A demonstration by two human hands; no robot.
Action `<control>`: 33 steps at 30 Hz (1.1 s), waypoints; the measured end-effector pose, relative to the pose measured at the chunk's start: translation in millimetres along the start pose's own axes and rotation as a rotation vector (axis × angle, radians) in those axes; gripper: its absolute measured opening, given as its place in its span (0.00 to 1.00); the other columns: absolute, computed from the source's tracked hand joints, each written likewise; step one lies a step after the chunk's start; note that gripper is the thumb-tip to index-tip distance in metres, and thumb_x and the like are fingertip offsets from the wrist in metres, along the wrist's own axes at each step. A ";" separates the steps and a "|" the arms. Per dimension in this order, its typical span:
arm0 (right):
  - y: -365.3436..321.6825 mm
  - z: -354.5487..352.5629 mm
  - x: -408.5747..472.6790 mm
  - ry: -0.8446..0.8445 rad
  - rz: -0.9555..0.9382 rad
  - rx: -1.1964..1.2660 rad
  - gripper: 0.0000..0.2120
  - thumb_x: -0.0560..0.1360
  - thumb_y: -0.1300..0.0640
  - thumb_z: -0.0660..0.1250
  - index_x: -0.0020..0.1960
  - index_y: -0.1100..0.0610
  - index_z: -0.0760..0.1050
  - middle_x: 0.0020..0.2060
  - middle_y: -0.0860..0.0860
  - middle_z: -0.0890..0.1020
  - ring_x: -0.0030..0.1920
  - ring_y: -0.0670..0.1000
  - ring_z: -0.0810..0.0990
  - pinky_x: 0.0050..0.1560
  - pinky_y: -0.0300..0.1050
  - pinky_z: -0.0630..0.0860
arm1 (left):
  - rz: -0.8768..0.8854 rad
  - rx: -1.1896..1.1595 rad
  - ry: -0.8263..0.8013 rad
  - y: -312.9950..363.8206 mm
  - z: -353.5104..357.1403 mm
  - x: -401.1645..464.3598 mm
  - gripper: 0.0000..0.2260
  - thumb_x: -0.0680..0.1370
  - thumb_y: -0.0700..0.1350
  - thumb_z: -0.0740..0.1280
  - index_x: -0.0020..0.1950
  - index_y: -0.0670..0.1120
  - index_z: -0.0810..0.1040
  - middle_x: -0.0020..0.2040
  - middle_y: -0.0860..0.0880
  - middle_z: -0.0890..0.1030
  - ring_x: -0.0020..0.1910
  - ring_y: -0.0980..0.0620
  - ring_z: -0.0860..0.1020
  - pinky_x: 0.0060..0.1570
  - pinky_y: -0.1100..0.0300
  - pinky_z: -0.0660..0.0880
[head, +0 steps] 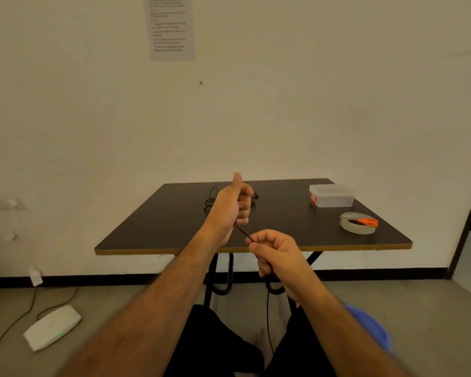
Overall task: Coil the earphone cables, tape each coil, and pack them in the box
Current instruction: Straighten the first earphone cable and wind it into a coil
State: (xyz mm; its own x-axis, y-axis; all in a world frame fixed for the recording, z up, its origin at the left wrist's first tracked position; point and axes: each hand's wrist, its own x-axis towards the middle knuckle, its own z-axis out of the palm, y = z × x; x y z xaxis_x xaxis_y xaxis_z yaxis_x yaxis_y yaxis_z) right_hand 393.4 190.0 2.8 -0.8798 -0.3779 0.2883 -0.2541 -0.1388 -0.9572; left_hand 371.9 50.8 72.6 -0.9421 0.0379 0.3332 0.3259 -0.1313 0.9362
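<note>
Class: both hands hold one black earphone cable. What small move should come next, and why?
Probably the right hand should wind the cable in another loop around the left hand. A short length stretches between them, and the rest hangs loose below the right hand towards the floor.

Tabletop [269, 229]: dark, light edge band, against the wall. Loose black cable [211, 202] at 11 o'clock, partly hidden behind a hand. Clear box [332, 196], lid on, red latch, at 1 o'clock. Tape roll [358, 227] flat at 3 o'clock, just in front of the box; orange-handled scissors [366, 221] resting across its top.
</note>
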 end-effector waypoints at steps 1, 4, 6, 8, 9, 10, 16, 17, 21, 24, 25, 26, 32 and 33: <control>-2.8 0.4 -0.6 -0.009 -0.001 -0.020 0.03 0.78 0.66 0.66 0.48 0.62 0.79 0.25 0.51 0.71 0.25 0.48 0.68 0.30 0.46 0.72 | 0.001 0.037 -0.001 -1.2 0.3 -0.2 0.21 0.84 0.58 0.51 0.41 0.45 0.70 0.27 0.54 0.61 0.25 0.56 0.55 0.26 0.60 0.52; -11.0 1.5 -3.1 -0.035 -0.016 -0.092 0.03 0.78 0.64 0.66 0.47 0.63 0.78 0.26 0.53 0.72 0.25 0.48 0.69 0.30 0.45 0.74 | -0.006 0.132 -0.032 -5.8 0.5 -1.7 0.16 0.85 0.52 0.53 0.44 0.44 0.70 0.28 0.54 0.63 0.25 0.56 0.57 0.26 0.63 0.54; -13.8 0.8 -5.2 -0.030 -0.027 -0.159 0.05 0.78 0.63 0.66 0.47 0.65 0.77 0.26 0.53 0.74 0.25 0.49 0.70 0.29 0.44 0.73 | -0.019 0.167 -0.059 -9.4 -1.0 -4.4 0.15 0.86 0.49 0.53 0.45 0.44 0.71 0.29 0.53 0.65 0.26 0.57 0.59 0.27 0.63 0.56; -14.7 -1.5 -8.7 -0.029 -0.031 -0.213 0.05 0.78 0.62 0.67 0.46 0.64 0.77 0.26 0.53 0.75 0.26 0.49 0.71 0.30 0.42 0.73 | -0.032 0.186 -0.075 -13.9 -3.7 -10.2 0.13 0.86 0.47 0.53 0.47 0.43 0.71 0.31 0.52 0.67 0.27 0.57 0.62 0.28 0.64 0.58; -14.4 -2.7 -11.2 -0.038 -0.025 -0.230 0.05 0.78 0.62 0.67 0.46 0.64 0.77 0.27 0.53 0.76 0.27 0.49 0.72 0.31 0.41 0.73 | -0.037 0.203 -0.075 -16.6 -4.8 -14.7 0.13 0.86 0.47 0.53 0.48 0.43 0.72 0.32 0.52 0.68 0.28 0.57 0.63 0.28 0.64 0.60; -14.3 -3.7 -14.0 -0.051 -0.018 -0.242 0.05 0.78 0.63 0.67 0.46 0.64 0.77 0.27 0.53 0.76 0.27 0.49 0.72 0.32 0.40 0.73 | -0.040 0.234 -0.074 -19.4 -5.4 -20.1 0.13 0.86 0.46 0.53 0.49 0.43 0.72 0.32 0.51 0.68 0.28 0.57 0.64 0.28 0.65 0.61; -8.1 -4.5 -22.7 -0.069 -0.049 -0.422 0.04 0.77 0.62 0.68 0.45 0.60 0.80 0.28 0.50 0.79 0.27 0.44 0.73 0.32 0.39 0.72 | -0.063 0.444 -0.028 -50.1 0.6 -54.5 0.14 0.85 0.45 0.54 0.46 0.44 0.76 0.35 0.47 0.73 0.31 0.55 0.70 0.29 0.64 0.68; -6.5 -5.1 -21.7 -0.058 -0.087 -0.502 0.04 0.76 0.61 0.68 0.44 0.57 0.81 0.30 0.49 0.80 0.29 0.43 0.74 0.33 0.38 0.72 | -0.087 0.409 -0.037 -53.7 0.9 -58.3 0.15 0.85 0.46 0.54 0.43 0.45 0.75 0.33 0.47 0.72 0.29 0.55 0.68 0.27 0.63 0.66; -5.8 -11.3 -20.9 -0.034 -0.191 -0.673 0.04 0.75 0.60 0.70 0.45 0.53 0.82 0.35 0.44 0.82 0.35 0.41 0.78 0.39 0.36 0.76 | -0.220 0.271 -0.132 -58.0 -0.8 -71.4 0.19 0.85 0.52 0.53 0.38 0.46 0.68 0.28 0.53 0.64 0.24 0.57 0.59 0.24 0.64 0.56; -9.5 -13.1 -23.7 -0.064 -0.236 -0.723 0.06 0.73 0.64 0.70 0.45 0.54 0.82 0.35 0.44 0.80 0.35 0.41 0.77 0.39 0.37 0.76 | -0.325 0.276 -0.182 -59.7 1.4 -83.2 0.25 0.83 0.62 0.48 0.36 0.48 0.71 0.28 0.54 0.63 0.25 0.57 0.57 0.25 0.63 0.54; -10.2 -12.8 -24.6 -0.086 -0.248 -0.724 0.07 0.72 0.66 0.70 0.45 0.55 0.81 0.35 0.43 0.80 0.35 0.41 0.77 0.38 0.36 0.75 | -0.357 0.268 -0.190 -60.7 2.2 -86.9 0.28 0.82 0.64 0.46 0.33 0.50 0.71 0.28 0.54 0.62 0.26 0.56 0.56 0.27 0.62 0.53; -11.2 -12.5 -25.2 -0.109 -0.249 -0.706 0.08 0.72 0.67 0.69 0.45 0.56 0.81 0.36 0.43 0.80 0.35 0.41 0.77 0.38 0.35 0.75 | -0.379 0.252 -0.203 -61.8 2.6 -89.6 0.29 0.80 0.67 0.44 0.32 0.51 0.71 0.28 0.53 0.61 0.26 0.56 0.55 0.28 0.60 0.52; -14.3 -23.1 -18.7 -0.112 -0.239 -0.508 0.06 0.74 0.67 0.69 0.48 0.59 0.81 0.37 0.50 0.84 0.39 0.46 0.84 0.42 0.41 0.80 | -0.501 -0.087 -0.308 -62.3 2.9 -97.3 0.30 0.74 0.73 0.41 0.35 0.49 0.64 0.28 0.52 0.57 0.26 0.54 0.51 0.26 0.60 0.49; -14.2 -24.4 -17.8 -0.104 -0.240 -0.481 0.05 0.75 0.66 0.70 0.49 0.59 0.82 0.37 0.50 0.84 0.38 0.45 0.83 0.40 0.39 0.79 | -0.506 -0.144 -0.324 -61.0 4.0 -98.3 0.29 0.74 0.73 0.42 0.35 0.49 0.64 0.28 0.52 0.58 0.26 0.55 0.52 0.26 0.61 0.49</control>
State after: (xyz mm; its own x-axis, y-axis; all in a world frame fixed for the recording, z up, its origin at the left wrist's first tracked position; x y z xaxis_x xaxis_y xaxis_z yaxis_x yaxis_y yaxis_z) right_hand 402.8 221.0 10.6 -0.7360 -0.4794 0.4780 -0.6196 0.1926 -0.7609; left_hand 444.9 59.1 -16.8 -0.8979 0.4261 -0.1101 -0.1903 -0.1504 0.9701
